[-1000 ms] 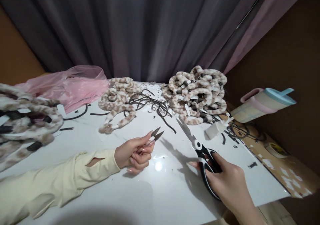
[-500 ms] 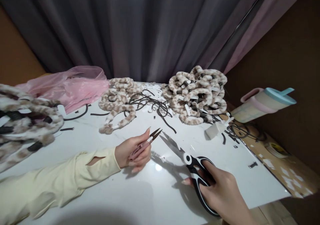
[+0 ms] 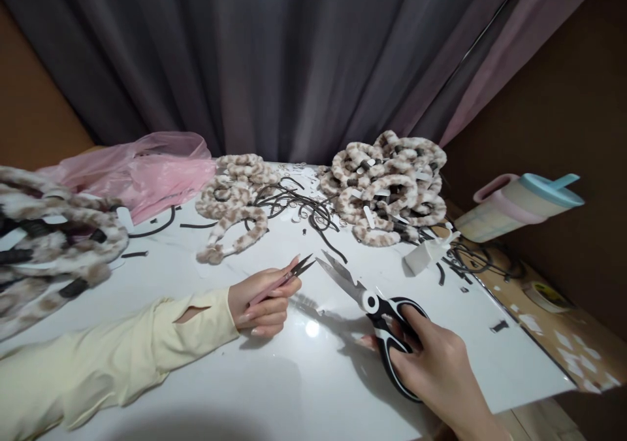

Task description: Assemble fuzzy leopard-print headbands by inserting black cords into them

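Observation:
My left hand (image 3: 262,300) is closed around small pink thread snips (image 3: 274,287), whose dark, pointed blades stick out to the right, slightly apart. My right hand (image 3: 435,356) grips large black-and-white scissors (image 3: 379,313) by the handles, with blades a little parted and aimed up and left. The two sets of tips are close together above the white table (image 3: 235,389), with a small gap between them. Beyond the snips, a brown-and-white furry ring (image 3: 249,228) lies on the table. Dark cord pieces (image 3: 318,215) lie tangled behind the tools.
Furry rings with white tags are piled at the right back (image 3: 392,183) and far left (image 3: 63,238). A pink plastic bag (image 3: 166,173) lies at the back left. A small white bottle (image 3: 424,257), a tumbler (image 3: 514,209) and a tape roll (image 3: 546,295) are at the right.
The left hand has turned slightly, so the snips are seen more edge-on. The scissors blades have opened a little wider. Both hands still hold their tools.

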A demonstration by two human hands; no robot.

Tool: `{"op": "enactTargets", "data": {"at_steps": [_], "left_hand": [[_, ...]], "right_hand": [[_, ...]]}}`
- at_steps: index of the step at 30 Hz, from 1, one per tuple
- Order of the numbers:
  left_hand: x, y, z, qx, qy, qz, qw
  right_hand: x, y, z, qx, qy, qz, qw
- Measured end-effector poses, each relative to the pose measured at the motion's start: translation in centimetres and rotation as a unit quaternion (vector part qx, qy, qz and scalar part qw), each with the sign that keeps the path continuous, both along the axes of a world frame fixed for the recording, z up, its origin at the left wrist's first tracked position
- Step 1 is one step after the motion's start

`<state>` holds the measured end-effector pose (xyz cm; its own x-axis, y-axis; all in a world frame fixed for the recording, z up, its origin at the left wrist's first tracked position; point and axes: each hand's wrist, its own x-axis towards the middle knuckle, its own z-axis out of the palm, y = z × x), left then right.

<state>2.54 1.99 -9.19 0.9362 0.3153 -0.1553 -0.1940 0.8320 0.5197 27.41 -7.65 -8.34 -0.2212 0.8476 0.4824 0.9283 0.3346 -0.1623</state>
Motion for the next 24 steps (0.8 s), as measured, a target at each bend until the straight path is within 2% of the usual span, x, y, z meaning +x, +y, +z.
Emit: {"op": "enactTargets", "data": {"at_steps": [8,12,16,20,24], "left_hand": [[-0.4,-0.2,0.0,-0.026,-0.046,-0.072,0.996],[-0.5,-0.3,-0.1,-0.036,-0.040,-0.139,0.989],[-0.5,-0.3,-0.4,-0.045,-0.072,-0.129,0.988],[-0.6,0.0,-0.8,-0.047,-0.105,-0.116,0.987],[-0.7,0.0,-0.9,-0.053,-0.112,-0.135,0.983]], "right_hand": [[0.0,0.6,-0.2,0.053,-0.057,0.037,0.996],[1.0,1.3,-0.9,0.071,-0.066,-0.022,0.995],[1.6,1.4,-1.0,0.035,-0.029,-0.071,0.996],[1.0,0.6,-0.6,0.004,0.000,-0.018,1.000],[0.2,0.2,-0.3,0.004,0.000,0.024,1.000]]}}
